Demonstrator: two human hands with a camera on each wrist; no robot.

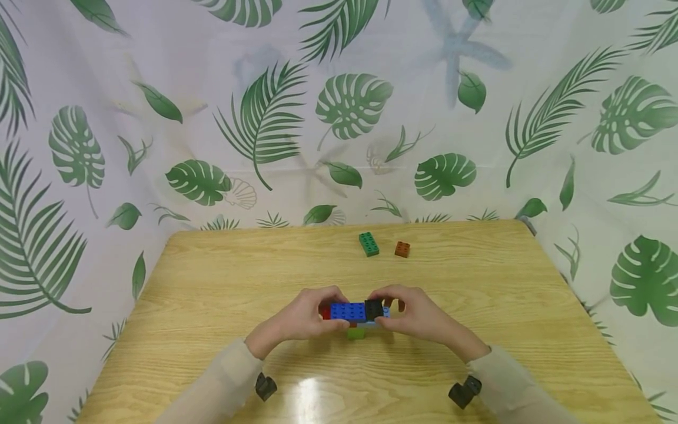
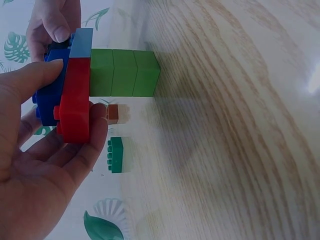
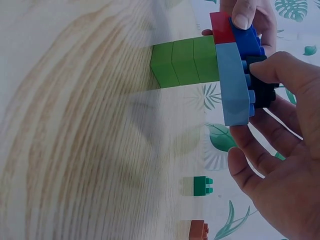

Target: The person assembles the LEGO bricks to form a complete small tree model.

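Observation:
Three light green bricks (image 2: 125,73) form an upright column on the table. Across its top lie a red brick (image 2: 76,100) and a light blue brick (image 3: 232,85), end to end. Above them sit a dark blue brick (image 1: 346,311) and, to its right, a black brick (image 1: 373,310). My left hand (image 1: 304,315) grips the dark blue brick, thumb on its near side, with other fingers along the red brick. With thumb and fingers, my right hand (image 1: 418,315) pinches the black brick over the light blue one. The far sides of the upper bricks are partly hidden.
Toward the back of the wooden table (image 1: 238,265) lie a dark green brick (image 1: 368,244) and a smaller brown brick (image 1: 402,249). A leaf-patterned cloth (image 1: 286,194) hangs behind the table and along its sides.

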